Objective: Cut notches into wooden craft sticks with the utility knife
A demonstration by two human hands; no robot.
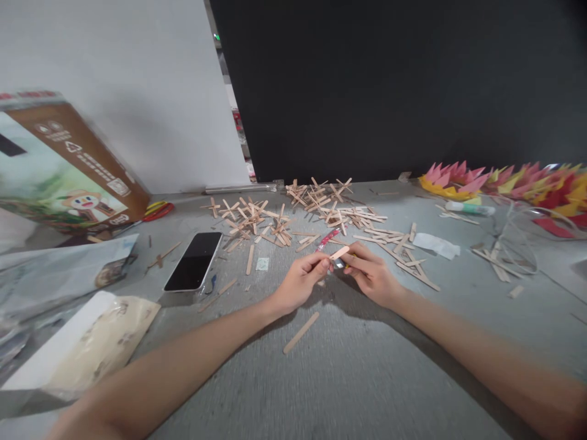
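Observation:
My left hand (pixel 303 278) pinches one end of a wooden craft stick (pixel 340 252), held in the air near the middle of the table. Close beside it, my right hand (pixel 370 276) closes around a small yellow tool with a metal end (pixel 339 263); the fingers cover most of it, so its kind is unclear. The metal end lies just under the stick; whether they touch I cannot tell. A loose craft stick (pixel 301 333) rests on the table in front of my hands. Behind them lies a narrow red patterned piece (pixel 328 238).
Crossed and loose craft sticks (pixel 250 217) lie in piles along the back. A phone (pixel 194 261), a plastic packet (pixel 103 342) and a printed box (pixel 68 165) are on the left. At right are a glue stick (pixel 470 208), a white paper scrap (pixel 435 245) and coloured paper crowns (pixel 454 180).

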